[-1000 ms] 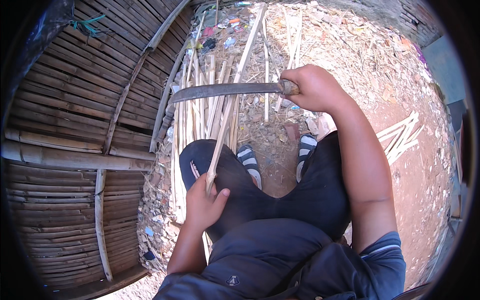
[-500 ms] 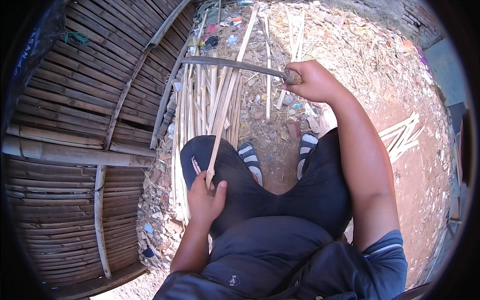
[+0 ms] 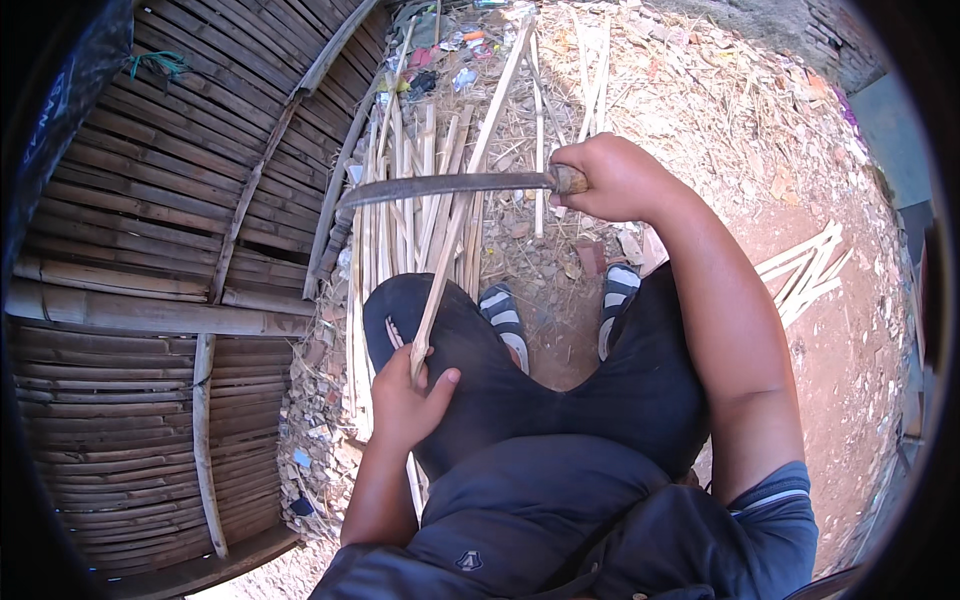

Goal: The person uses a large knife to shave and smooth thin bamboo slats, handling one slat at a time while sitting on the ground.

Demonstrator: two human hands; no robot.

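My left hand (image 3: pixel 408 395) grips the near end of a long pale bamboo strip (image 3: pixel 458 215) against my left thigh. The strip slants away from me, up and to the right. My right hand (image 3: pixel 612 178) is closed round the wooden handle of a long, slightly curved machete (image 3: pixel 450 186). Its dark blade points left and crosses the strip ahead of my knee; whether the edge touches the strip I cannot tell. Beneath lies a bundle of split bamboo strips (image 3: pixel 385 235) on the ground, beside my left leg.
A bamboo slat wall (image 3: pixel 150 210) stands close on the left. More strips (image 3: pixel 595 85) lie ahead, and a small pile of short pale pieces (image 3: pixel 805 270) lies to the right. Rubble, straw and litter cover the ground. My sandalled feet (image 3: pixel 505 320) are between the strips and the bare soil.
The machete has come nearer to me along the strip, and its tip has swung down toward me. My left hand keeps its grip, nearly in place.
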